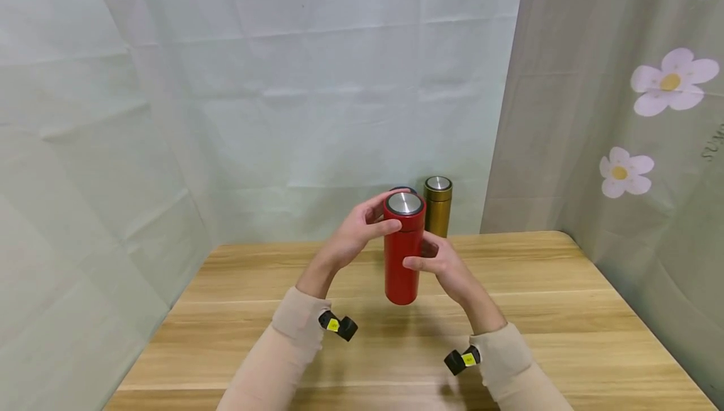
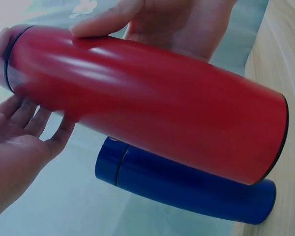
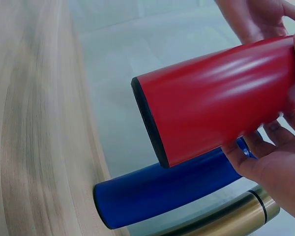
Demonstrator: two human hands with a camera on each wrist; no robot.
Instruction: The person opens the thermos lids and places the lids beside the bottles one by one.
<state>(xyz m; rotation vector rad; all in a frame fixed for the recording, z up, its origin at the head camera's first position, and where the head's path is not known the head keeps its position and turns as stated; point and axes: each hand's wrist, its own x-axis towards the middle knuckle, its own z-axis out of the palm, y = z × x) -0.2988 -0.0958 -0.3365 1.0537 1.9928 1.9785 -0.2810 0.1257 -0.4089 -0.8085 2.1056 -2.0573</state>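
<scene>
A red thermos flask (image 1: 400, 273) with a steel-topped lid stands nearly upright in the air between both hands, its black-rimmed base apart from the tabletop in the right wrist view. My left hand (image 1: 353, 235) grips it at the lid end, thumb on the near side. Lower down, my right hand (image 1: 444, 266) holds the body from the right, its thumb across the front. Behind it a blue thermos flask (image 2: 187, 184) stands on the table, mostly hidden in the head view. To that one's right is a gold thermos flask (image 1: 438, 213).
The wooden table (image 1: 254, 310) carries the blue and gold flasks near its back edge. Pale cloth (image 1: 339, 84) hangs behind and at the left. A flowered grey curtain (image 1: 565, 115) hangs at the right. Small black cameras (image 1: 339, 325) are strapped at both wrists.
</scene>
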